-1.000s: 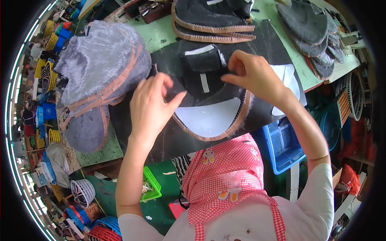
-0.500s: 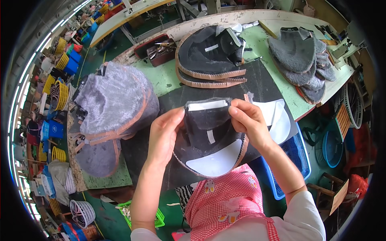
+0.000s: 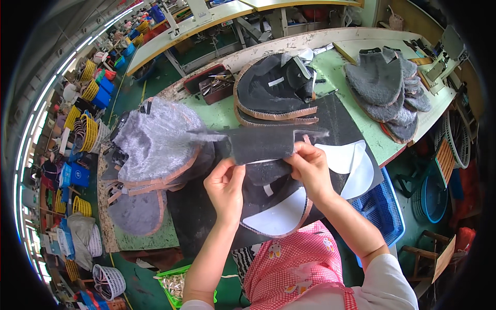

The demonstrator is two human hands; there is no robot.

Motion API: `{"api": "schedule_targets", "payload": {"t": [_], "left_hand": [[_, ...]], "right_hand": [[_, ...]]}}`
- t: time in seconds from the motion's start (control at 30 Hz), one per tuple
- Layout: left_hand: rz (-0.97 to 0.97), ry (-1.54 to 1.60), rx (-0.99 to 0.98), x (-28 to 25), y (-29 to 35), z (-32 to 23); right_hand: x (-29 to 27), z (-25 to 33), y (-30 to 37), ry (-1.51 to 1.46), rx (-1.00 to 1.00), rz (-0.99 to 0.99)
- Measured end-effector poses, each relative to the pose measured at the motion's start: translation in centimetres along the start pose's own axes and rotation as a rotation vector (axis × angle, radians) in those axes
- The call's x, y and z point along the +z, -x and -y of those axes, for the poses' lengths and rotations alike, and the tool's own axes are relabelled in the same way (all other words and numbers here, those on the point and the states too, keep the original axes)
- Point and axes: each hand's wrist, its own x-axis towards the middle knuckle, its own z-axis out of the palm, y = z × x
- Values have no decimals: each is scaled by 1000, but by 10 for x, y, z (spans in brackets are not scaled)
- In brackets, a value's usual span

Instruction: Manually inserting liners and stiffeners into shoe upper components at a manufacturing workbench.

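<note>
My left hand (image 3: 227,191) and my right hand (image 3: 312,170) pinch opposite sides of a dark shoe upper (image 3: 263,144), thumbs and fingertips on its edge. Its black flap is raised above the hands, and a thin white strip shows under the flap's lower edge. Nearer my body, a white curved stiffener (image 3: 279,216) lies in the rounded toe part, which has a tan border. Beyond the hands, more black-lined uppers (image 3: 258,91) with notched tan edges lie stacked. White stiffener sheets (image 3: 356,165) lie beside my right hand.
Grey plush uppers (image 3: 155,139) are piled at left, others (image 3: 374,82) at far right. A dark red box (image 3: 217,88) of tools stands at the back of the green table (image 3: 139,232). A blue basket (image 3: 382,206) is below right; a green basket (image 3: 181,284) sits below left.
The black flap has swung up and over the white strip, which was fully exposed before. Both hands sit slightly lower in the picture, still pinching the upper, and the view has shifted.
</note>
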Motion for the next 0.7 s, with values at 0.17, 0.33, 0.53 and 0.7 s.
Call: {"api": "schedule_targets", "payload": {"t": [0.17,0.33,0.53,0.7], "left_hand": [[409,-97,26,-44,-11,6],[489,-152,-289,-27,-25,-9],[648,-482,-131,-21,-13,-19],[688,-646,-34,-21,-5,-29]], "right_hand": [[-8,-16,-6,245,-63,-69],[-26,-13,-11,521,-303,187],[-21,8,1,487,-377,363],[-9,37,5,174,59,196]]}}
